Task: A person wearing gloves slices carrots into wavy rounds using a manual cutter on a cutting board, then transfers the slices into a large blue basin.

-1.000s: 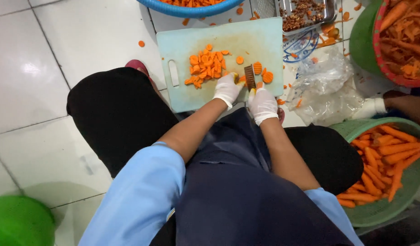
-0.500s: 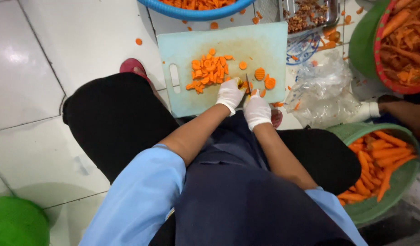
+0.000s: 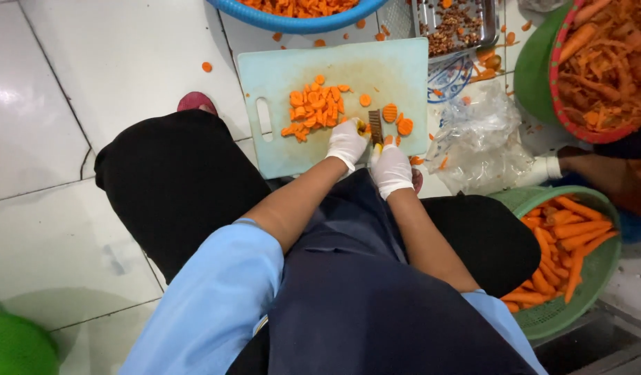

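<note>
while pinched under the left hand (image 3: 347,141), carrot stub (image 3: 362,126) beside crinkle knife (image 3: 375,127), right hand's (image 3: 391,169) fist around its handle

One pale blue-green rectangular plastic cutting board (image 3: 397,69) lies on the white tiled floor. One crinkle-bladed knife with a dark blade (image 3: 375,128) is present. Two hands in white gloves are in view: the left hand (image 3: 347,142) and the right hand (image 3: 391,169). One heap of ridged orange carrot slices (image 3: 313,111) lies on the board; three separate slices lie to its right. Baskets and bowls number five: one blue (image 3: 300,21), three green (image 3: 584,305) (image 3: 532,69) (image 3: 18,347), one red (image 3: 570,90). One metal tray (image 3: 456,24) and one clear plastic bag (image 3: 480,139) complete the count.
</note>
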